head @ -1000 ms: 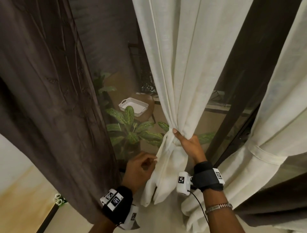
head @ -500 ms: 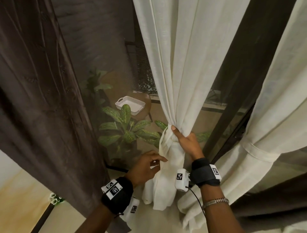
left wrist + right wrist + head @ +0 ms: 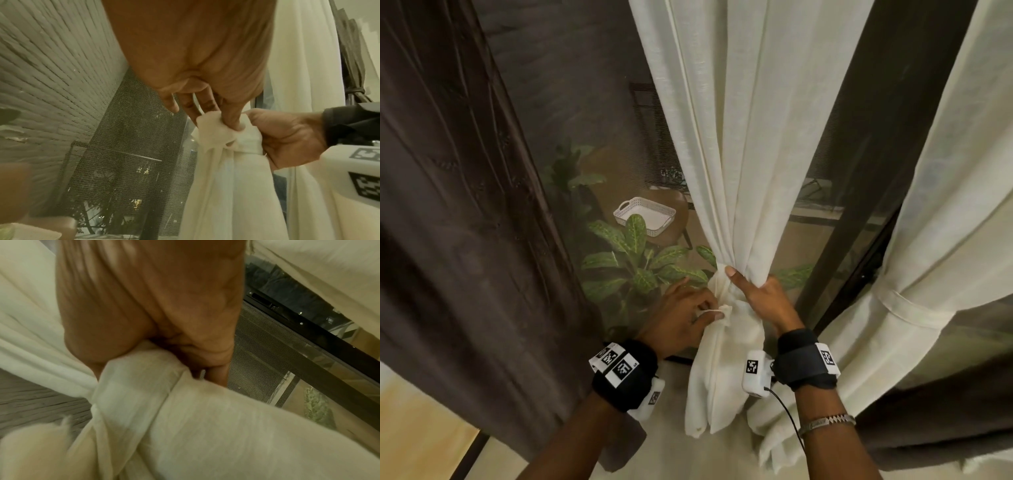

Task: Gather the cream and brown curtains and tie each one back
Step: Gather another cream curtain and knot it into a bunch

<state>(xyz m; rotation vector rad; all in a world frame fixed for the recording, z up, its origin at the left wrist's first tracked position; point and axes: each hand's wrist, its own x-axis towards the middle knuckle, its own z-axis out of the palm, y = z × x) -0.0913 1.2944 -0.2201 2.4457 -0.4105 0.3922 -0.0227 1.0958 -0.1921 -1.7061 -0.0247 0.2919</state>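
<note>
Gripping gathered cream curtain [image 3: 736, 192] at its waist: your right hand [image 3: 765, 301], fingers wrapped behind cloth, mostly hidden. Your left hand [image 3: 681, 318], just beside right, pinches bunched tie end [image 3: 213, 128] at knot. Brown curtain [image 3: 455, 205] hangs loose, well left of left hand, cut off by frame. Wrist tags [image 3: 619, 368] carry black-white code squares, no readable writing. Right wrist view blurred.

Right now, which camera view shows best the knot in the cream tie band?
The left wrist view: the knot sits sharp and central, with the left hand pinching it. The head view shows it small and partly covered by fingers. In the right wrist view, I cannot make out the knot.
</note>
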